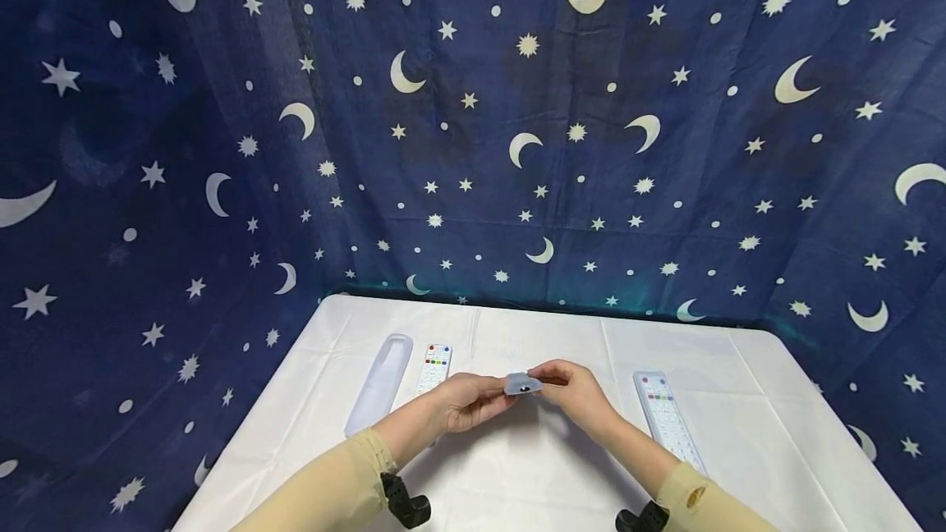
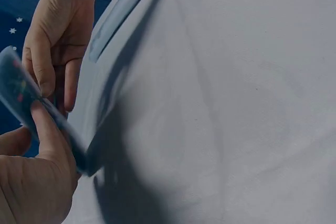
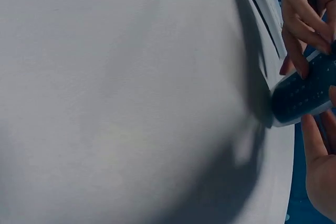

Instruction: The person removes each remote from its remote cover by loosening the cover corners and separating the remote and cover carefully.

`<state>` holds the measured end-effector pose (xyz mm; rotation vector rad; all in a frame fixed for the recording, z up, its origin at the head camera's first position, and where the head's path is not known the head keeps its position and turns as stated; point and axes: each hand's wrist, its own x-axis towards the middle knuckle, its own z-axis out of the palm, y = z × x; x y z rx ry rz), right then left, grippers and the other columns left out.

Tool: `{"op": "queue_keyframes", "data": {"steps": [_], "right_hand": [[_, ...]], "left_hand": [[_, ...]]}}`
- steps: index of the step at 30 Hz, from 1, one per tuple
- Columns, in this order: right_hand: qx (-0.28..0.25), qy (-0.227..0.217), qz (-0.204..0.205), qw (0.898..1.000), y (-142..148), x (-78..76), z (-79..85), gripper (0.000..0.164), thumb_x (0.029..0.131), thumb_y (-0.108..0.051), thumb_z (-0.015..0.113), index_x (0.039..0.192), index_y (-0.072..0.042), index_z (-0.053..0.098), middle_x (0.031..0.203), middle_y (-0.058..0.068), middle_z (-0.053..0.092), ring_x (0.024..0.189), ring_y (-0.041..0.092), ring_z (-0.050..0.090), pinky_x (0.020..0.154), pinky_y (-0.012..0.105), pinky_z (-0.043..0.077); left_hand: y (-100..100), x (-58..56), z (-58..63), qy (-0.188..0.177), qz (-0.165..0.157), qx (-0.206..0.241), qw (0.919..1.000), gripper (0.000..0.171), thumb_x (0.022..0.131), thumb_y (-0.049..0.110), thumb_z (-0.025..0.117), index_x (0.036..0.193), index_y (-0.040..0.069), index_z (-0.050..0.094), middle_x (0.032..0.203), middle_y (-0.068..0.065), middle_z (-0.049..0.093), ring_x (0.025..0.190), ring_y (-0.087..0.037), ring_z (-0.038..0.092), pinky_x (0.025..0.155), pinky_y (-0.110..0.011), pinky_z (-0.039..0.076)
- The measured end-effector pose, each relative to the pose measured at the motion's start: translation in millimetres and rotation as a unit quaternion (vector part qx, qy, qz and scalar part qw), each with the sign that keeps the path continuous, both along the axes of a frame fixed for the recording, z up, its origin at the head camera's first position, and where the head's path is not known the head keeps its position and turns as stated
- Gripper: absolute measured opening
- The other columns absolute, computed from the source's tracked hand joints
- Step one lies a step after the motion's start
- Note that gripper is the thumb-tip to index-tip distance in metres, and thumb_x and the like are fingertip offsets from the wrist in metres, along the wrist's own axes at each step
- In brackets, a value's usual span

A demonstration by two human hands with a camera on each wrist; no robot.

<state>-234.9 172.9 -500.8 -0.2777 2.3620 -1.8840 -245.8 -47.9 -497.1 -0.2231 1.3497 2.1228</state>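
A remote control in a translucent silicone cover (image 1: 522, 385) is held above the table between both hands, with its end toward the head camera. My left hand (image 1: 473, 402) pinches it from the left, thumb and fingers on either side. From the right, my right hand (image 1: 575, 391) grips its other edge. Coloured buttons on the remote (image 2: 16, 90) show blurred through the cover in the left wrist view. In the right wrist view, rows of small keys mark the remote (image 3: 300, 92), and fingertips of both hands lie at its edges.
On the white-covered table (image 1: 532, 474), an unfilled translucent cover (image 1: 380, 384) lies at left beside a white remote (image 1: 434, 366), which my left hand partly hides. Another remote (image 1: 668, 421) in a pale cover lies at right. A starry curtain (image 1: 473, 146) hangs behind.
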Motion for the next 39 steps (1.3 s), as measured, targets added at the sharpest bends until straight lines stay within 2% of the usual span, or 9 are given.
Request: {"op": "queue_keyframes", "data": {"steps": [4,7,10,14,18,22,29,33,39], "right_hand": [[-0.02,-0.036,-0.004,0.999,1,5.8,-0.1,0.046,0.092,-0.005,0.073,0.132,0.01,0.058,0.131,0.025,0.063,0.117,0.033,0.064,0.086,0.028,0.056],[-0.059,-0.077,0.002,0.995,1,5.8,-1.4,0.052,0.093,0.002,0.063,0.142,0.011,0.048,0.139,0.03,0.056,0.118,0.033,0.064,0.09,0.033,0.056],[-0.098,-0.117,0.001,0.988,0,3.6,-2.7,0.056,0.096,0.001,0.058,0.148,0.01,0.04,0.141,0.03,0.053,0.118,0.03,0.065,0.093,0.036,0.056],[-0.115,-0.137,-0.009,0.984,-2,0.5,-3.7,0.064,0.098,-0.008,0.065,0.152,0.01,0.033,0.137,0.028,0.058,0.113,0.025,0.066,0.092,0.036,0.056],[-0.102,-0.13,-0.003,0.986,-2,-1.5,-3.5,0.061,0.097,-0.004,0.065,0.149,0.012,0.036,0.122,0.021,0.065,0.103,0.02,0.067,0.087,0.033,0.057],[-0.082,-0.106,-0.009,0.991,-4,-3.8,-3.6,0.054,0.095,0.001,0.065,0.144,0.012,0.045,0.111,0.014,0.068,0.095,0.017,0.067,0.082,0.034,0.057],[-0.072,-0.059,-0.037,0.995,-7,-6.3,-2.6,0.05,0.091,0.006,0.066,0.139,0.008,0.05,0.112,0.019,0.068,0.095,0.022,0.068,0.083,0.042,0.059],[-0.062,-0.04,-0.045,0.996,-10,-6.5,-2.3,0.047,0.091,0.007,0.065,0.136,0.007,0.052,0.113,0.02,0.067,0.095,0.025,0.068,0.084,0.045,0.059],[-0.043,-0.034,-0.051,0.997,-12,-7.8,-2.5,0.043,0.091,0.009,0.065,0.133,0.006,0.054,0.111,0.018,0.066,0.094,0.025,0.067,0.085,0.047,0.058]], "left_hand": [[0,1.1,-3.8,0.017,-0.017,-0.026,0.9994,0.028,0.1,-0.003,0.059,0.123,-0.019,0.056,0.086,-0.012,0.071,0.076,-0.014,0.071,0.078,-0.021,0.057],[-1,2.0,-6.6,0.048,-0.03,-0.062,0.9965,0.044,0.098,-0.002,0.062,0.138,-0.015,0.048,0.094,-0.013,0.071,0.08,-0.014,0.071,0.078,-0.024,0.059],[-2,2.3,-9.1,0.084,-0.043,-0.086,0.9918,0.062,0.095,-0.003,0.064,0.15,-0.009,0.037,0.106,-0.015,0.07,0.086,-0.017,0.071,0.08,-0.03,0.06],[-2,2.1,-10.2,0.139,-0.055,-0.11,0.9826,0.07,0.092,-0.007,0.066,0.154,-0.005,0.033,0.113,-0.015,0.068,0.089,-0.021,0.071,0.077,-0.035,0.061],[-1,1.9,-9.1,0.199,-0.068,-0.143,0.9671,0.069,0.09,-0.009,0.066,0.152,-0.001,0.037,0.114,-0.014,0.065,0.088,-0.022,0.07,0.077,-0.04,0.061],[1,1.5,-6.9,0.24,-0.072,-0.175,0.9522,0.066,0.09,-0.008,0.065,0.15,0.001,0.04,0.115,-0.013,0.061,0.09,-0.022,0.068,0.08,-0.043,0.06],[7,0.8,-2.8,0.293,-0.048,-0.219,0.9294,0.054,0.093,-0.008,0.061,0.143,0.003,0.045,0.117,-0.012,0.059,0.095,-0.021,0.066,0.082,-0.04,0.06],[9,1.1,-2.0,0.309,-0.034,-0.231,0.922,0.05,0.093,-0.008,0.06,0.141,0.004,0.047,0.117,-0.011,0.06,0.095,-0.021,0.065,0.082,-0.039,0.059],[8,-3.5,-2.2,0.319,-0.019,-0.237,0.9174,0.044,0.094,0.001,0.065,0.136,0.001,0.051,0.12,-0.012,0.061,0.1,-0.022,0.066,0.084,-0.037,0.058]]}}
